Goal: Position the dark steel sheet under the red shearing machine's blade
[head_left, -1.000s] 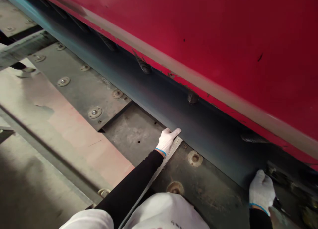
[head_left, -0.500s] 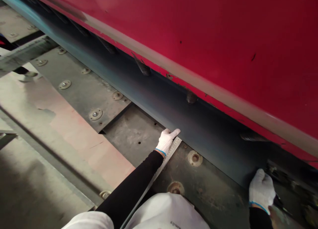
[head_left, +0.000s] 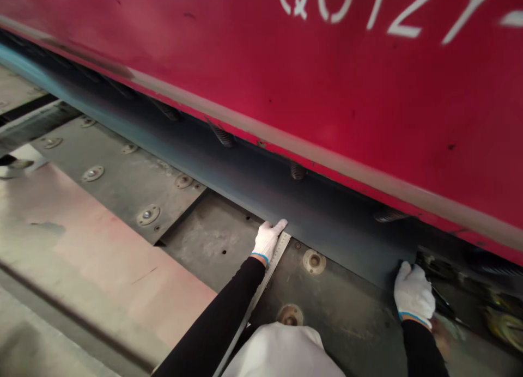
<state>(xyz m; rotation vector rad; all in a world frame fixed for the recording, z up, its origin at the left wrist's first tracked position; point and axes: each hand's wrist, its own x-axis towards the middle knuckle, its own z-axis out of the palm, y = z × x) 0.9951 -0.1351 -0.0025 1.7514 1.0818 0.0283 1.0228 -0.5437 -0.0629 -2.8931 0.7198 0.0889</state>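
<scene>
head view looks down along a red machine housing point(head_left: 261, 55) that fills twelve to three o'clock, with white characters reading qc12y cut off by the top edge. below it, a dark steel beam point(head_left: 327, 219) runs from ten to four o'clock, with coil springs point(head_left: 223, 134) tucked under the housing's lip. at about six o'clock the left hand point(head_left: 267, 241), in a white knit glove with a blue cuff, lies with its fingers spread and seems to hold a steel rule point(head_left: 280, 251) flat. the rule's upper end sits at the foot of the beam, so the beam gives it a stop while the hand's pressure keeps it from sliding. from there the rule runs toward six o'clock beside a black sleeve point(head_left: 212, 322). at four o'clock the right hand point(head_left: 413, 294) is curled against the beam's lower end beside a blurred dark fitting point(head_left: 441, 306); whether it grips anything cannot be told. bolted steel plates point(head_left: 122, 170) fill the nine o'clock side, with a pale pinkish sheet point(head_left: 110, 273) lying beyond them at eight o'clock.
</scene>
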